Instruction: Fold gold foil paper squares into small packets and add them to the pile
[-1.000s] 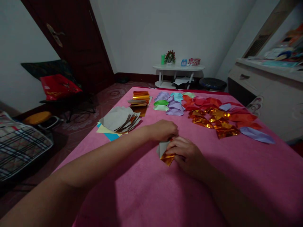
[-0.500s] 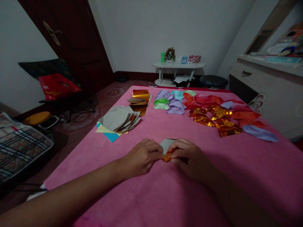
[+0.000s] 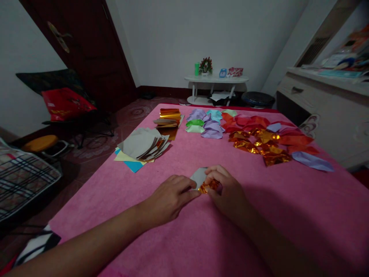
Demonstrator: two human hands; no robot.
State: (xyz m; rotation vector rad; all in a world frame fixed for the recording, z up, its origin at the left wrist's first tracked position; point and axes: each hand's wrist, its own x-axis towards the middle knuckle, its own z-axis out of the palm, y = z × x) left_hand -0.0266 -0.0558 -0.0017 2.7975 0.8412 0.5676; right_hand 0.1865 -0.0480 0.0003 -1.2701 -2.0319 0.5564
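A sheet of gold foil paper point(image 3: 198, 177) lies on the pink cloth in front of me, its pale grey back up. Along its near edge a folded strip shows shiny gold. My left hand point(image 3: 175, 194) pinches the left end of that fold between thumb and fingers. On the right part of the strip, my right hand point(image 3: 226, 188) has its thumb and bent fingers closed, covering some of the gold. Past my left hand rests a fanned stack of grey-backed paper point(image 3: 141, 142), with yellow and blue sheets under it.
Behind the stack is a pile of gold foil sheets point(image 3: 170, 119). Folded purple and green papers point(image 3: 213, 129), gold foil pieces point(image 3: 259, 144) and red folded papers point(image 3: 250, 122) spread over the table's far right. A white side table point(image 3: 216, 79) stands by the wall.
More shiny gold now shows along the paper's near edge. My left hand has shifted slightly left and its thumb lies straighter. The whole view has moved a little.
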